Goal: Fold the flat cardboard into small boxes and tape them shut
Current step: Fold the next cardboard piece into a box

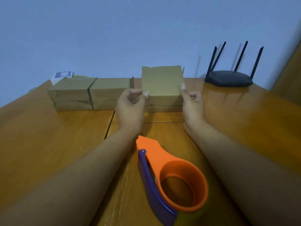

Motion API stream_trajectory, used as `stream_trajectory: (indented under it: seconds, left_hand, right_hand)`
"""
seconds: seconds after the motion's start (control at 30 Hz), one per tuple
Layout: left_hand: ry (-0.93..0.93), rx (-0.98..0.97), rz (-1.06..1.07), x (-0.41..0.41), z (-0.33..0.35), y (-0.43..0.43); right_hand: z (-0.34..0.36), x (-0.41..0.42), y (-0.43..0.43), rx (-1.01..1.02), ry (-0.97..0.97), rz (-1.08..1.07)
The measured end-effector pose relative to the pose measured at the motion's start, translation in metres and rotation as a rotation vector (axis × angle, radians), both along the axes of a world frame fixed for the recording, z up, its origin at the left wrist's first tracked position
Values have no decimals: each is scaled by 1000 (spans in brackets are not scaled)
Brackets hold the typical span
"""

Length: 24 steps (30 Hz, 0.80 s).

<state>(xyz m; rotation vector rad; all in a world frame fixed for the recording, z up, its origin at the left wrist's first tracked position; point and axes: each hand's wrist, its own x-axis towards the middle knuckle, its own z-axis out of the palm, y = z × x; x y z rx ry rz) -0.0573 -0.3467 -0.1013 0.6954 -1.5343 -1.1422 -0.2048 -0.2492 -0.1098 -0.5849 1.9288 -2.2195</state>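
Observation:
A small brown cardboard box sits on top of another cardboard box at the middle back of the wooden table. My left hand touches its lower left corner with the thumb, the other fingers curled. My right hand presses its thumb against the box's right edge. The box is held between the two hands. To the left stand two stacks of folded boxes, one stack at the far left and another stack beside it. An orange and blue tape dispenser lies between my forearms near the front.
A black router with several antennas stands at the back right against the blue wall. A small white and blue carton sits behind the left stack. A seam runs through the tabletop left of my left forearm.

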Motion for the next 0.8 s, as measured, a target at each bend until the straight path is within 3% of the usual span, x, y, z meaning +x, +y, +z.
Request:
stream_trajectory:
  seconds: [0.23,0.37,0.8]
  left_hand:
    - [31,190,-136,9,0,-4]
    - [36,169,-126,11,3,-1]
    - [1,240,-247,27,13,7]
  right_hand:
    - [5,-2,9,-76,-155,181]
    - [6,-8,17,-91,-184,310]
    - [11,6,31,-151,-194,304]
